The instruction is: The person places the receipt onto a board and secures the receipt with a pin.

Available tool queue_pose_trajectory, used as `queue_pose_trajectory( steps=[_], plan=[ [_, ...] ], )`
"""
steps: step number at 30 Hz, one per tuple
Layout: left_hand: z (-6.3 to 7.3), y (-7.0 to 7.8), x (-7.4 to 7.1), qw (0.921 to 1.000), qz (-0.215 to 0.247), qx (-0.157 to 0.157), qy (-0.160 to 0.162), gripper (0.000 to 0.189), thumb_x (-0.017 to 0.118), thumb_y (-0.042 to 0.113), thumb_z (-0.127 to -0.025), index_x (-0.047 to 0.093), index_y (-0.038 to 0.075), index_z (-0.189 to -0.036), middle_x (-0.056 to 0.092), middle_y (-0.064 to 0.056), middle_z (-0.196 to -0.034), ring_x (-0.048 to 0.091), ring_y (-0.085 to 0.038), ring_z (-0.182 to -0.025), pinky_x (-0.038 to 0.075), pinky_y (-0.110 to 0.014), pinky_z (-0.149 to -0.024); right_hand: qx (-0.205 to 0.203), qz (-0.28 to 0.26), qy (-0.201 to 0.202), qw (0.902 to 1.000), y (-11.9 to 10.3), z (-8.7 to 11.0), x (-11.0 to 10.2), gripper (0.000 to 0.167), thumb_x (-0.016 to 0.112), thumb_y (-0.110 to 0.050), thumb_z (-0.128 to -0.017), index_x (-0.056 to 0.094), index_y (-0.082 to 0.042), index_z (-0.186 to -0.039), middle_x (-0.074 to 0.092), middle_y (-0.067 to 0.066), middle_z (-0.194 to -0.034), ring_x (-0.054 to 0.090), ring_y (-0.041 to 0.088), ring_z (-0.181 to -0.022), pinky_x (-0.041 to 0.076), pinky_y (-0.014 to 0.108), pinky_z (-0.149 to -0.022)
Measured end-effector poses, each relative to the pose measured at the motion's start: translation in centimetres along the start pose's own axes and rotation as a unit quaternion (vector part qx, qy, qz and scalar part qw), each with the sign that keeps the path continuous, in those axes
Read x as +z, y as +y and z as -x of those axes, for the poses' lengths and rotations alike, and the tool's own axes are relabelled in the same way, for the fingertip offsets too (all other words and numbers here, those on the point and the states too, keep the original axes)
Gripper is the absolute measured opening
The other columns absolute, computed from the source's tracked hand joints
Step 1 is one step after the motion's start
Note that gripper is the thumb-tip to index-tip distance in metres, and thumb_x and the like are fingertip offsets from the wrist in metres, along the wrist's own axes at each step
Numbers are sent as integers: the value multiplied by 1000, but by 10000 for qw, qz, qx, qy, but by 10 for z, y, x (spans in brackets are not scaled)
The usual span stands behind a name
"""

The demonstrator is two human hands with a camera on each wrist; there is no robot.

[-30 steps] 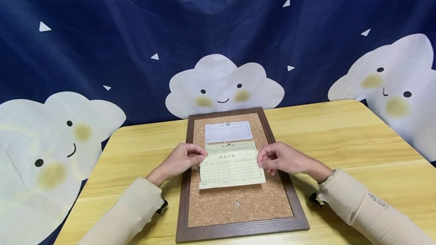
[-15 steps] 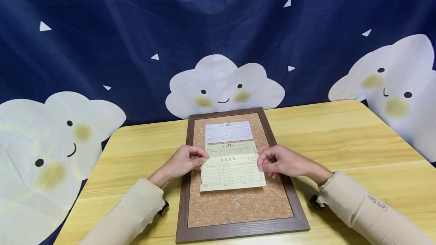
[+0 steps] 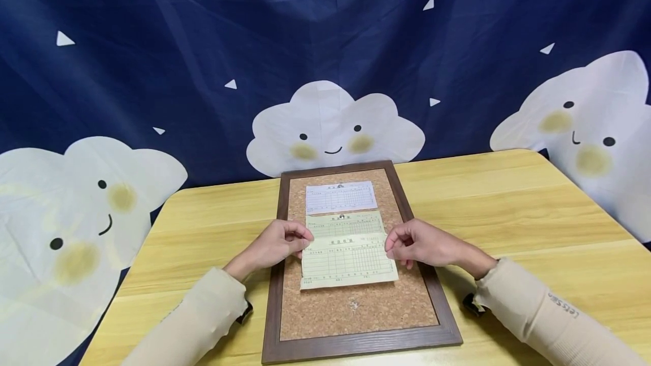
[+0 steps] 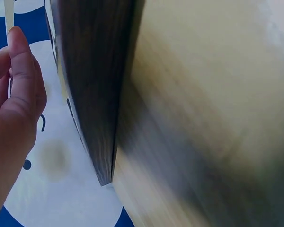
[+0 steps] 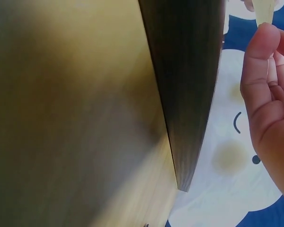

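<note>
A pale yellow-green printed form slip (image 3: 351,264) is stretched between my two hands over the cork board (image 3: 356,318). My left hand (image 3: 270,246) pinches its left edge near the top corner, and my right hand (image 3: 432,243) pinches the right edge. Its upper part overlaps a green form slip (image 3: 325,226) on the board, which a small pushpin (image 3: 342,217) marks at the top. Farther up is a bluish-white form slip (image 3: 341,197), also with a pin at its top edge. Both wrist views show thumb and finger meeting on the held paper's edge.
A dark brown wooden frame (image 3: 362,345) borders the cork board, which lies on a wood-grain table (image 3: 529,213). On the lower cork is a small cluster of clear bits (image 3: 354,304), too small to make out. A navy curtain (image 3: 458,44) with smiling clouds hangs behind the table.
Both hands have shifted slightly toward me with the held slip, so more of the green slip beneath shows. The other slips and the board stay where they were.
</note>
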State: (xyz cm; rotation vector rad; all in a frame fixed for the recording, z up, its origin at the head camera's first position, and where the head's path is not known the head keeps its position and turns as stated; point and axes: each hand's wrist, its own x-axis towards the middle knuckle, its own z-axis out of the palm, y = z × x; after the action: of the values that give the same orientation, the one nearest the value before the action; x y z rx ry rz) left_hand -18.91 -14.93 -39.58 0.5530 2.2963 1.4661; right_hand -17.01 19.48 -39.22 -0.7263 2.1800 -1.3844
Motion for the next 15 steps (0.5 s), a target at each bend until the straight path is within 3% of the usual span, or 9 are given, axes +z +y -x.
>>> queue_pose_trajectory(
  steps=[8, 15],
  plan=[
    [-1, -4, 1, 9999, -102, 26, -61, 10, 61, -3, -95, 68, -9, -99, 66, -8, -87, 62, -17, -68, 52, -26, -63, 29, -118, -126, 9998, 2, 0, 4, 9, 68, -2, -93, 64, 5, -91, 56, 2, -71, 59, 16, -63, 55, 31, -57],
    [0, -5, 2, 9997, -210, -139, -74, 9, 61, -3, -95, 70, -6, -98, 65, -5, -84, 63, -17, -68, 51, -25, -63, 36, -1, -170, 9998, 4, -1, 4, 9, 68, -3, -93, 65, 5, -90, 60, 4, -69, 59, 14, -61, 55, 30, -57]
  ],
)
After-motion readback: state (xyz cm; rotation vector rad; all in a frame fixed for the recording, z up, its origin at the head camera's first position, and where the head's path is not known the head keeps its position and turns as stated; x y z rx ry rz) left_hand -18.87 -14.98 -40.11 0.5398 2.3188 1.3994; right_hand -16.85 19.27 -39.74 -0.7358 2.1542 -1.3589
